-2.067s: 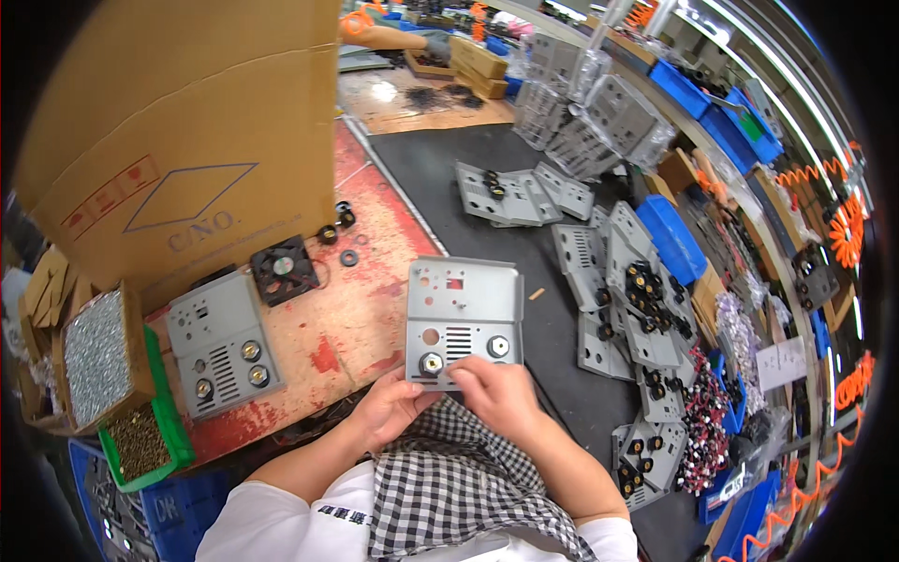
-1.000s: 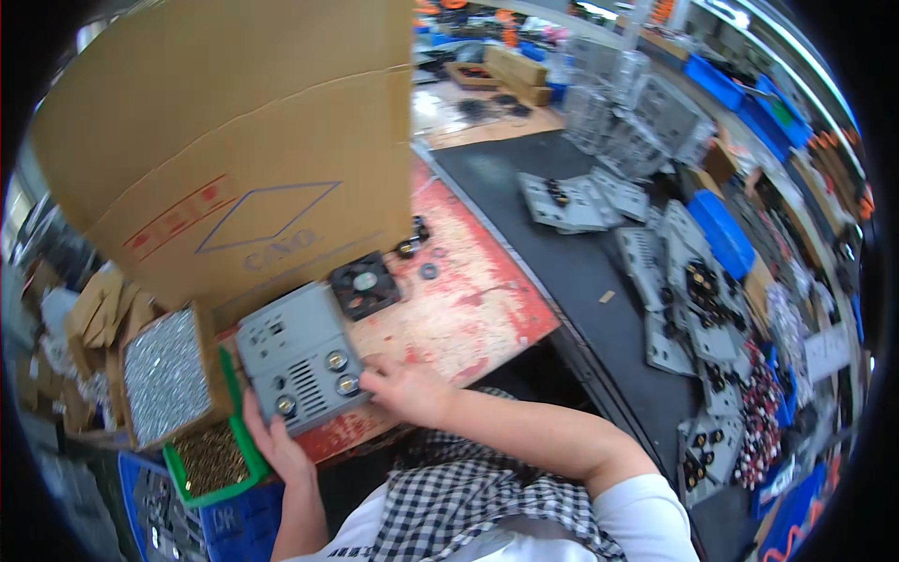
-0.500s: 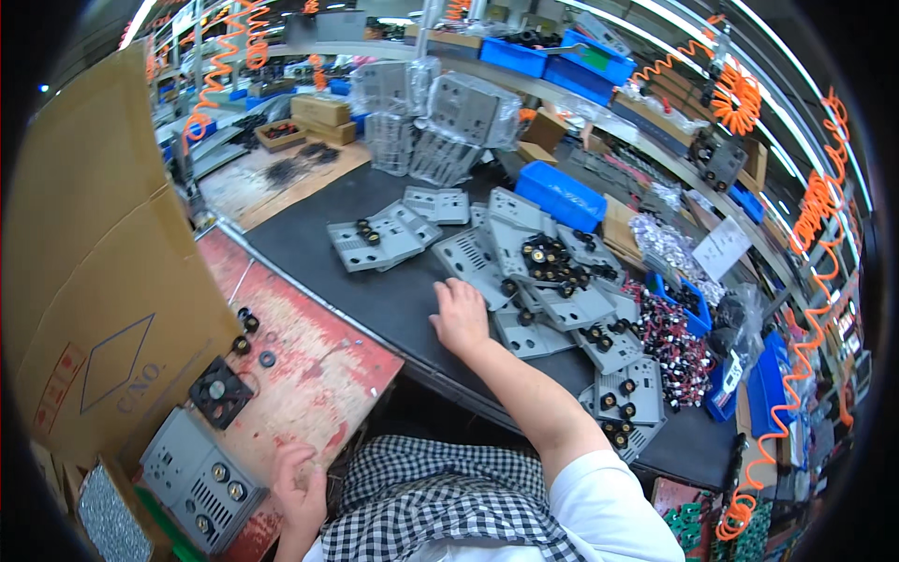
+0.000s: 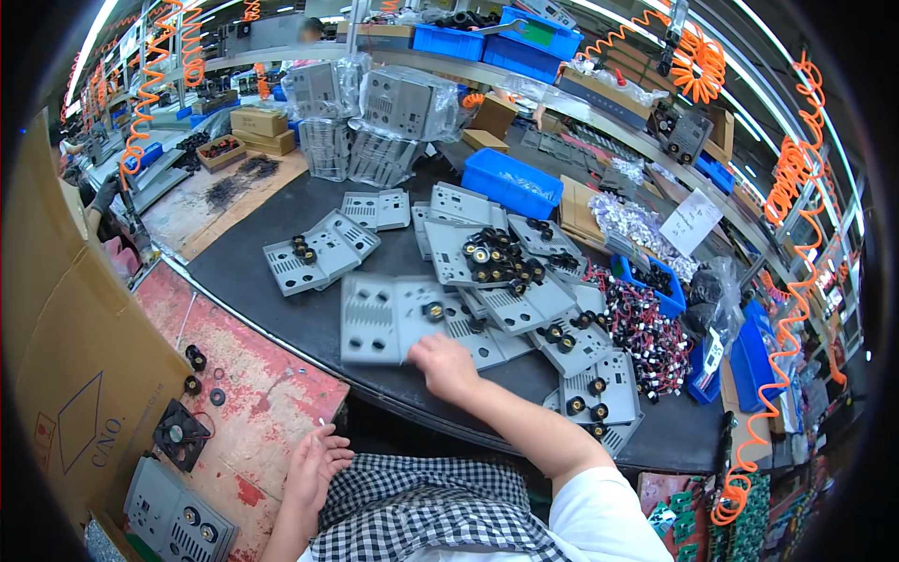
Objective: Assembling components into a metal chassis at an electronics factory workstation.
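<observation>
My right hand (image 4: 446,367) is closed on the near edge of a grey metal panel (image 4: 376,323), a folded plate with round holes and slots. This panel lies on the black bench top, with a black knob-like part (image 4: 433,311) on its right half. Just right of it, more grey panels (image 4: 524,302) are heaped, bearing a cluster of black round parts with brass-coloured centres (image 4: 501,260). My left hand (image 4: 316,465) hovers by the red worn table (image 4: 262,412), palm turned up and fingers loosely apart. A tiny white spot shows near its fingertips; I cannot make out what it is.
At left stand a tall cardboard box (image 4: 89,347), a black fan (image 4: 181,434) and stacked grey panels (image 4: 178,513). Blue bins (image 4: 512,181), plastic-wrapped panels (image 4: 398,108) and a heap of small wired connectors (image 4: 646,337) line the far side. Orange coiled hoses (image 4: 698,66) hang at right.
My right hand has gone from resting at the heap's edge to gripping a panel, which now lies further left and nearer. My left hand's fingers have uncurled. The whole view has shifted.
</observation>
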Demonstrator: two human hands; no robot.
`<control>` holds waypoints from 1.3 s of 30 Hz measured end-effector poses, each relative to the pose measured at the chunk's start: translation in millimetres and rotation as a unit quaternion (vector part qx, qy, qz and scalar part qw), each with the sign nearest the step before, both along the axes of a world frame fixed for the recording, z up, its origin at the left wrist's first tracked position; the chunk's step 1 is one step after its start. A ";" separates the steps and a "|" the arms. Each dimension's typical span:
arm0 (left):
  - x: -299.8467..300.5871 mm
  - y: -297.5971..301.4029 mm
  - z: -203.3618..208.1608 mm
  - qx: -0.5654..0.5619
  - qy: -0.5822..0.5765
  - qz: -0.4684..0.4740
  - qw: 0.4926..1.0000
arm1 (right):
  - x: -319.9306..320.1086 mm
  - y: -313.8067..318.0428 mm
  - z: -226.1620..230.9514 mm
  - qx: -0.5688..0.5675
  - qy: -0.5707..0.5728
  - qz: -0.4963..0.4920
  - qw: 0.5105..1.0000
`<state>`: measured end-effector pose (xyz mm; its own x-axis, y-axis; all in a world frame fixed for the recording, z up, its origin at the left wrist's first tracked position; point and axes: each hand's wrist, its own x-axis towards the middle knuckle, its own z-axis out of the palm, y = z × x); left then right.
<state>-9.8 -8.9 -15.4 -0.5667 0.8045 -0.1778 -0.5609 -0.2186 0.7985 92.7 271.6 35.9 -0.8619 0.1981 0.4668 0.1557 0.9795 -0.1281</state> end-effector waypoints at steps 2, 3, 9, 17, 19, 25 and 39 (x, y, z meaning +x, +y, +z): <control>-4.9 15.3 -9.3 0.017 -0.034 -0.030 0.999 | 13.3 -9.6 2.5 0.025 -0.046 0.091 0.994; -5.5 23.0 -10.1 0.018 -0.036 -0.034 0.999 | 20.7 -14.7 3.3 0.013 -0.064 0.118 0.991; -4.6 51.0 -11.4 -0.005 -0.105 -0.005 0.994 | 40.4 -17.9 4.9 0.011 -0.143 0.215 0.966; 27.9 30.9 -19.8 0.053 -0.189 -0.020 0.980 | -8.2 103.0 52.5 0.019 0.078 -0.160 0.984; 30.6 24.6 -29.5 0.086 -0.223 -0.019 0.971 | -14.9 133.0 50.2 -0.033 0.042 -0.284 0.957; 40.3 23.1 -33.4 0.114 -0.240 -0.008 0.964 | -20.1 179.8 26.1 -0.038 0.046 -0.297 0.953; 46.1 51.8 -28.3 0.083 -0.226 -0.105 0.965 | -21.3 138.9 56.7 -0.123 0.177 -0.172 0.961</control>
<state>36.3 43.0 -43.7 -0.2836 0.9316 -0.2273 -0.8891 -0.1667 0.4262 71.5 410.5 92.6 -0.5218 0.5848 0.6211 0.3697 0.8112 -0.4531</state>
